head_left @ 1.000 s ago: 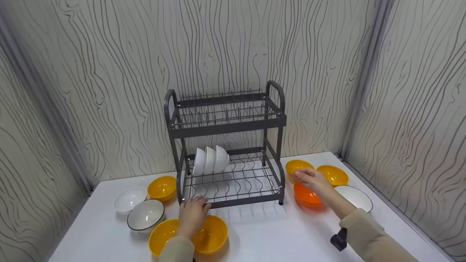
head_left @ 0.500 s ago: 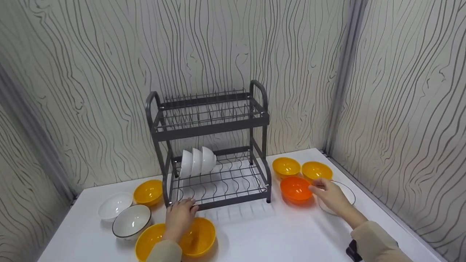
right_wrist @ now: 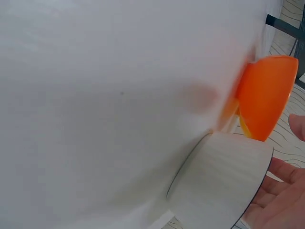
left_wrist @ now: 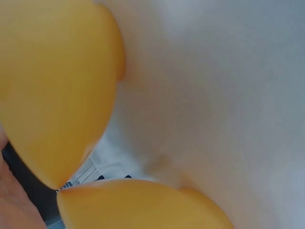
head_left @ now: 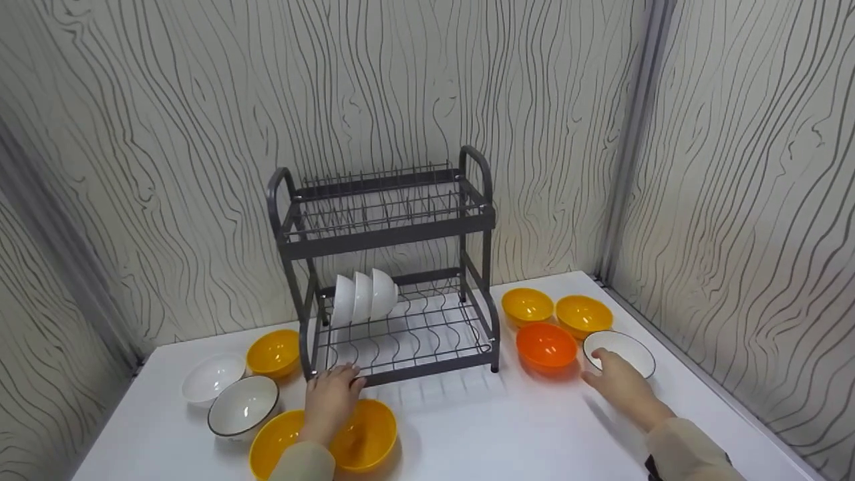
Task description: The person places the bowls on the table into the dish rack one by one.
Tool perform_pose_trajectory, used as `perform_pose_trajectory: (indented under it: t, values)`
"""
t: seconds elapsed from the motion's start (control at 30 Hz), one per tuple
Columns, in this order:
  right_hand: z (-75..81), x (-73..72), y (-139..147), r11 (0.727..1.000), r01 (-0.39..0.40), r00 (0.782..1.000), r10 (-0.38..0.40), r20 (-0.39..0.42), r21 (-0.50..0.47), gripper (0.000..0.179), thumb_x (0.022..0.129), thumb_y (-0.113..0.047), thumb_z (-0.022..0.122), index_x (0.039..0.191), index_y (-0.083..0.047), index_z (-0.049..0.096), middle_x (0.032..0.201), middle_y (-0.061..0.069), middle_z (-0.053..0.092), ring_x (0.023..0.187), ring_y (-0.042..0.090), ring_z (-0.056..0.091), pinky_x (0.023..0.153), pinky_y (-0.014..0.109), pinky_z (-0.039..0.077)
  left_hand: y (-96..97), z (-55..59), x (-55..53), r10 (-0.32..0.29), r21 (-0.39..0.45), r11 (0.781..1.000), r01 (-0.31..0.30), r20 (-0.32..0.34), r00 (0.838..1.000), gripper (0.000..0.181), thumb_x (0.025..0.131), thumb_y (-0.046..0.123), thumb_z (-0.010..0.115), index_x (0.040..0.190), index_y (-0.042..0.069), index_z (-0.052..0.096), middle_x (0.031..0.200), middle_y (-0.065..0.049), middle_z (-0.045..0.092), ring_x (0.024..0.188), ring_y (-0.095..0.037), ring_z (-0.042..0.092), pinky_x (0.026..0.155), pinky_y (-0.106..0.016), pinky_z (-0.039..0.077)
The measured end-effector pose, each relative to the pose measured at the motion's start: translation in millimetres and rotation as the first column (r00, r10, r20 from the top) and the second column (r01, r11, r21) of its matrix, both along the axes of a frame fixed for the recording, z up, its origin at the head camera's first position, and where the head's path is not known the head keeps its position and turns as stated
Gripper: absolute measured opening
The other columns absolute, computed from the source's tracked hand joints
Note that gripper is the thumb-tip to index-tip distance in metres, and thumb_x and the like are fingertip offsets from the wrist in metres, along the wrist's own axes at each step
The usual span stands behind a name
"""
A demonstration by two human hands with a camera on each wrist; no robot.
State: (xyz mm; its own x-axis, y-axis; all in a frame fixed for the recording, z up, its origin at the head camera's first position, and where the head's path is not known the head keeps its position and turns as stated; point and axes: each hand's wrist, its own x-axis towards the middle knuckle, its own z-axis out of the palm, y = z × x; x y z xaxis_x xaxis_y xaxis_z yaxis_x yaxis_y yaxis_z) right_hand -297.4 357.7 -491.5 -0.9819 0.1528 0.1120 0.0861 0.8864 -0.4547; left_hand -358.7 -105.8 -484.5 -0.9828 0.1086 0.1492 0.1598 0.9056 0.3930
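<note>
Ok so the right hand (head_left: 621,387) just moved past the glossy round orange bowl (head_left: 546,349) and is now at the round white bowl with the thin dark rim (head_left: 628,352), right beside it. Fingers by the rim, thumb spread away, so I'd say no grip; that white one looks like the focus now. Left hand (head_left: 330,404) hasn't budged from the dark grey metal two-tier rack's (head_left: 387,241) lower front rail, can't tell if it's gripping.

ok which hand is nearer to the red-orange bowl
Right. The right hand is at the dark-rimmed white bowl, close beside the red-orange bowl; the left hand is farther off, at the dish rack's front rail.
</note>
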Motion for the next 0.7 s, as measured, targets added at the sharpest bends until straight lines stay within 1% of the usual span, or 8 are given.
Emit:
perform_pose_trajectory:
  t: [0.1,0.13,0.23,0.33,0.4,0.5,0.6,0.7]
  values:
    - [-4.0,-3.1,-7.6,1.0,-0.024,1.0,0.024,0.001,-0.008,0.062,0.086,-0.027,0.06,0.131,0.01,0.039,0.132,0.033,0.044,0.122,0.049,0.041,0.101,0.061,0.033,0.3,1.0,0.4,0.005,-0.004,1.0,-0.005,-0.001,1.0,0.038,0.092,0.034,0.054,0.125,0.016,0.058,0.136,-0.006,0.052,0.128,-0.032,0.042,0.109,-0.056,0.026]
    - [-5.0,-4.3,-10.4,0.999,-0.037,0.999,0.037,-0.006,-0.002,0.062,0.086,-0.027,0.06,0.133,0.008,0.038,0.132,0.033,0.044,0.122,0.049,0.041,0.101,0.061,0.033,0.5,1.2,0.5,0.004,-0.002,1.0,-0.004,0.0,1.0,0.038,0.092,0.034,0.054,0.125,0.016,0.058,0.136,-0.005,0.052,0.128,-0.032,0.042,0.108,-0.056,0.026]
    - [-7.7,-7.6,-17.6,0.996,-0.073,0.996,0.075,-0.042,0.05,0.058,0.085,-0.023,0.061,0.134,0.002,0.041,0.126,0.032,0.049,0.115,0.046,0.049,0.098,0.06,0.038,1.0,1.3,0.6,0.0,0.004,1.0,0.0,0.001,1.0,0.037,0.092,0.034,0.054,0.124,0.017,0.058,0.135,-0.005,0.052,0.128,-0.032,0.043,0.108,-0.055,0.026]
    - [-7.7,-10.6,-22.7,0.987,-0.08,0.994,0.089,-0.063,0.141,0.05,0.082,-0.019,0.064,0.127,-0.001,0.051,0.118,0.032,0.053,0.104,0.044,0.055,0.091,0.059,0.043,0.9,0.2,0.2,-0.006,0.007,1.0,0.006,0.003,1.0,0.037,0.092,0.034,0.053,0.124,0.017,0.059,0.136,-0.005,0.052,0.128,-0.032,0.042,0.109,-0.054,0.026]
    - [-7.3,-11.7,-25.1,0.982,-0.069,0.995,0.081,-0.063,0.175,0.042,0.081,-0.016,0.064,0.121,-0.003,0.057,0.114,0.032,0.054,0.101,0.043,0.056,0.088,0.059,0.045,0.8,-0.5,-0.1,-0.003,0.004,1.0,0.003,-0.001,1.0,0.037,0.092,0.034,0.053,0.124,0.017,0.059,0.136,-0.005,0.053,0.128,-0.032,0.042,0.109,-0.054,0.026]
    - [-6.7,-14.3,-27.7,0.978,-0.052,0.995,0.067,-0.069,0.2,0.031,0.08,-0.011,0.064,0.11,-0.003,0.063,0.104,0.026,0.058,0.091,0.038,0.059,0.082,0.056,0.049,0.4,-0.6,-1.1,0.004,-0.002,1.0,-0.004,-0.011,1.0,0.036,0.092,0.034,0.053,0.123,0.017,0.059,0.136,-0.005,0.052,0.128,-0.032,0.042,0.109,-0.054,0.026]
    - [-7.6,-15.7,-28.8,0.974,-0.036,0.995,0.056,-0.081,0.224,0.022,0.079,-0.006,0.062,0.1,-0.003,0.066,0.092,0.019,0.059,0.08,0.03,0.059,0.075,0.051,0.051,0.7,-1.9,-1.5,0.014,-0.003,1.0,-0.014,-0.011,1.0,0.037,0.092,0.034,0.053,0.124,0.017,0.059,0.137,-0.005,0.051,0.128,-0.032,0.042,0.109,-0.053,0.026]
    - [-8.4,-16.8,-29.2,0.971,-0.022,0.996,0.043,-0.082,0.237,0.019,0.078,-0.005,0.06,0.096,-0.003,0.067,0.089,0.018,0.058,0.076,0.028,0.058,0.072,0.05,0.052,1.3,-2.4,-2.4,0.025,0.001,1.0,-0.025,-0.002,1.0,0.037,0.092,0.035,0.053,0.125,0.018,0.058,0.138,-0.004,0.05,0.129,-0.03,0.042,0.11,-0.052,0.025]
